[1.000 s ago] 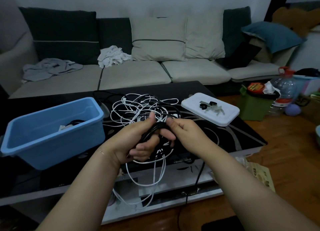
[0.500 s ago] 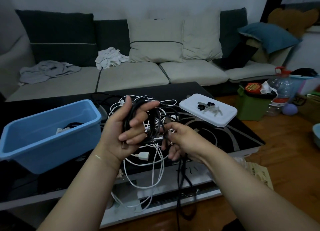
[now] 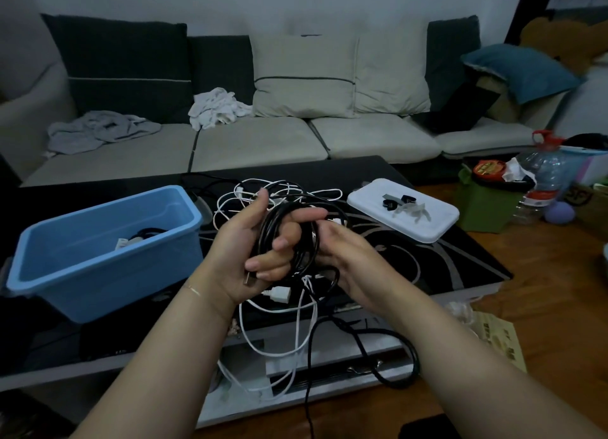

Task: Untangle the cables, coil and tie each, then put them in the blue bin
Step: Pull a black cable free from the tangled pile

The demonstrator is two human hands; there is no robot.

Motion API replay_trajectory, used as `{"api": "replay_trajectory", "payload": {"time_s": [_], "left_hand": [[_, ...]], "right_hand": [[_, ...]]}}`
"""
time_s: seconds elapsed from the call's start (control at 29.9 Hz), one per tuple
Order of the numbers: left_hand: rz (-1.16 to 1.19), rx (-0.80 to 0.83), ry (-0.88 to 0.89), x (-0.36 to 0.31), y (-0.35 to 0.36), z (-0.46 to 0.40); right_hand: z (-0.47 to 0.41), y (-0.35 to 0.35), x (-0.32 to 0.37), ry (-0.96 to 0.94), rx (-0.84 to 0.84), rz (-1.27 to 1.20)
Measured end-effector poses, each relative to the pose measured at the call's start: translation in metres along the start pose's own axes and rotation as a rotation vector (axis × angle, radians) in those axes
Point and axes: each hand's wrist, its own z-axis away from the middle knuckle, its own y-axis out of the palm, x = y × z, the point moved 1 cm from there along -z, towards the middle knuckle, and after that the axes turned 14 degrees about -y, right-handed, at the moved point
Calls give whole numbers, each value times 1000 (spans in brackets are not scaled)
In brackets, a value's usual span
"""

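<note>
Before a grey sofa (image 3: 256, 142), black glass table (image 3: 444, 267) bears blue bin (image 3: 98, 274).

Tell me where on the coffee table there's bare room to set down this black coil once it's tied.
The black glass in front of the white lid, toward the table's near right corner, looks bare. The blue bin fills the left side. The middle is crowded: tangled white cables lie beyond the left hand and right hand holding the black cable.

Bin (image 3: 98, 261) left on table (image 3: 460, 274); cable tangle (image 3: 289, 195) centre; lid (image 3: 403, 213) right; sofa (image 3: 256, 142) behind.
</note>
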Motion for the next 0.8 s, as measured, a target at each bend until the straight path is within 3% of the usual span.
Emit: {"api": "replay_trajectory", "payload": {"time_s": [0.07,0.27,0.47,0.57,0.7,0.8], "left_hand": [[31,37,-1,1,0,-1],[181,-201,193,2,5,-5],[270,-280,302,1,6,-7],[294,-263,349,2,7,-9],[240,-249,388,3,9,-10],[198,-228,398,2,9,-9]], "right_hand": [[1,7,-2,20,18,8],[-3,3,-6,90,-51,-8],[-6,0,-14,35,-235,338],[-8,-6,-15,75,-355,212],[-11,-12,-20,329,-435,-163],[-9,-13,-26,333,-425,-138]]}}
